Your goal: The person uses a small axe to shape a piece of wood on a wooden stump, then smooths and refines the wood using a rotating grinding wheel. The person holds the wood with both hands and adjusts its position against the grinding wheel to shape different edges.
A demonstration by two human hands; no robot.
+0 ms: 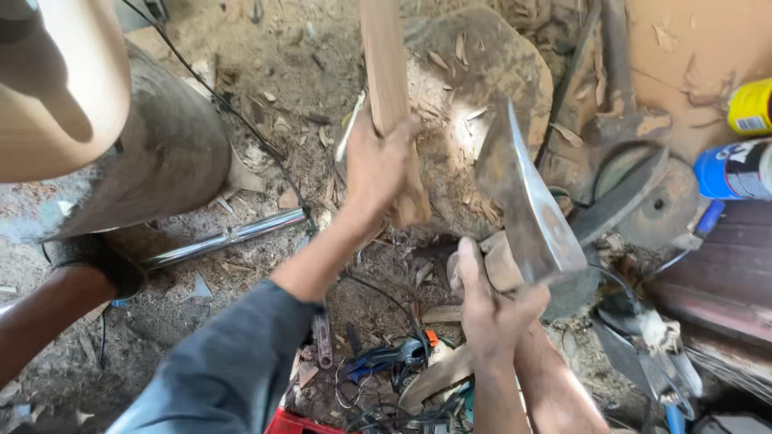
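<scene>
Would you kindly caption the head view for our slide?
Left hand steadies a wooden piece on a chopping block; right hand holds a hatchet.

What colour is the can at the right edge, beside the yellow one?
The can is blue with a white part, seen in the head view.

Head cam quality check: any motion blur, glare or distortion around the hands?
Head view: light is even, no hard shadows; the axe blade looks smeared; left hand on the wooden piece is fairly sharp; faint sheen on the metal tube; edges bow like a wide-angle lens.
</scene>
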